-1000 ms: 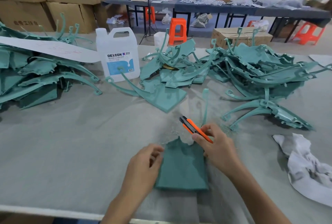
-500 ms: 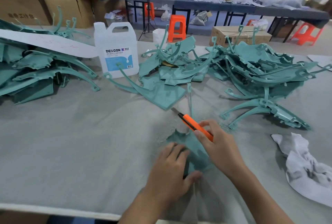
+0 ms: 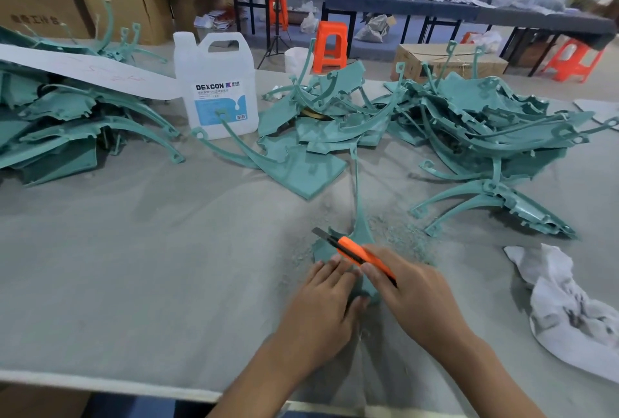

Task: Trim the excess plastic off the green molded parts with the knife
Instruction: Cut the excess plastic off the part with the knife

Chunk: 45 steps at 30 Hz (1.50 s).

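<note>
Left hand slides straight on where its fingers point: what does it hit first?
Probably the orange knife, which the right hand holds across the green part just ahead of the left hand.

Green part (image 3: 360, 230), knife (image 3: 355, 251) in right hand (image 3: 412, 297)

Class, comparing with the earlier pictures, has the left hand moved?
Yes. The left hand has shifted right, toward the white rag, and now presses on the green part beside the knife.
</note>
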Each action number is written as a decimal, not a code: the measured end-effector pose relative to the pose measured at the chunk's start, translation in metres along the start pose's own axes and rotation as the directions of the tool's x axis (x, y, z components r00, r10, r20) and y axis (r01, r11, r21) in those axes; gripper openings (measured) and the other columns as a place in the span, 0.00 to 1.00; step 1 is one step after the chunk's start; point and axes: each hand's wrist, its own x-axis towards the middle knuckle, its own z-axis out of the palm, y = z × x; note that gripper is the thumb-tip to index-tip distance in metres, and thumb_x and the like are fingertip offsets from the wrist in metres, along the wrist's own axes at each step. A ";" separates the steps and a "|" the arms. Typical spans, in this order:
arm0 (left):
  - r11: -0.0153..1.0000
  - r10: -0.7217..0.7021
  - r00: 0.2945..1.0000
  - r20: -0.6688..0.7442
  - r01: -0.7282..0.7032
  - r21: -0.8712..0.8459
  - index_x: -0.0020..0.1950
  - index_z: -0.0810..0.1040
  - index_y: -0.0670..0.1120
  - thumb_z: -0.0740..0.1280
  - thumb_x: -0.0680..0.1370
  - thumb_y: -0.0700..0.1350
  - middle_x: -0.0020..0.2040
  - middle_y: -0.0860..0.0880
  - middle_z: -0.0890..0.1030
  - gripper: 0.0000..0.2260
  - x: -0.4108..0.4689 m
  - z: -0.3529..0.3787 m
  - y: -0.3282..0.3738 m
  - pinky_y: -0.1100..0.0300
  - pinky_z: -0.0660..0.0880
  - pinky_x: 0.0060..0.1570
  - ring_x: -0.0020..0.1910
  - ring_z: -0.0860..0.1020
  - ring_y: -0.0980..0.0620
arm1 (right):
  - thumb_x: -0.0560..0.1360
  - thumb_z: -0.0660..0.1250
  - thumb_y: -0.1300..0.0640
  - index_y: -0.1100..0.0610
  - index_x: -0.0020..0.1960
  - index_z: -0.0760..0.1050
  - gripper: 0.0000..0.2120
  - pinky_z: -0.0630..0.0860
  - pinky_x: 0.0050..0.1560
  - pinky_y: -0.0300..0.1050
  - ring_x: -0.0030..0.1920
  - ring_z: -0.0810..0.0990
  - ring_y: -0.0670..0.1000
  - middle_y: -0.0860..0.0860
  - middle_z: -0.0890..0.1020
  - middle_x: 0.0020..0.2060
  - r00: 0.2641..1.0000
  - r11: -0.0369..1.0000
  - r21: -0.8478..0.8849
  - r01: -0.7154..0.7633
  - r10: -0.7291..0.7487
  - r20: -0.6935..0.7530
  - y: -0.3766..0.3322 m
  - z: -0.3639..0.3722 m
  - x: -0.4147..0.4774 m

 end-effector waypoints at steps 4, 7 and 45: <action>1.000 0.003 1.000 -0.030 -0.004 -0.019 0.75 0.70 0.46 0.55 0.85 0.55 0.78 0.49 0.66 0.22 -0.001 0.001 -0.001 0.59 0.40 0.78 0.80 0.58 0.52 | 0.81 0.61 0.42 0.39 0.66 0.75 0.14 0.72 0.38 0.50 0.44 0.83 0.56 0.48 0.85 0.43 0.999 0.998 -0.031 -0.050 0.050 -0.021 0.007 -0.005 0.005; 1.000 0.006 0.999 -0.053 -0.006 -0.001 0.74 0.73 0.46 0.57 0.84 0.54 0.76 0.48 0.70 0.21 -0.002 0.002 0.000 0.56 0.40 0.77 0.79 0.62 0.50 | 0.81 0.61 0.42 0.37 0.67 0.74 0.15 0.76 0.42 0.51 0.46 0.83 0.55 0.46 0.85 0.45 0.999 0.999 -0.013 -0.043 0.044 0.017 0.005 -0.007 0.005; 0.997 -0.010 1.000 0.011 0.009 0.077 0.74 0.71 0.45 0.53 0.85 0.55 0.78 0.47 0.68 0.23 -0.002 0.000 0.002 0.53 0.42 0.77 0.79 0.61 0.49 | 0.81 0.61 0.42 0.38 0.67 0.75 0.15 0.77 0.44 0.51 0.43 0.82 0.51 0.44 0.84 0.43 0.995 0.997 0.006 -0.082 0.082 0.049 0.012 -0.011 0.015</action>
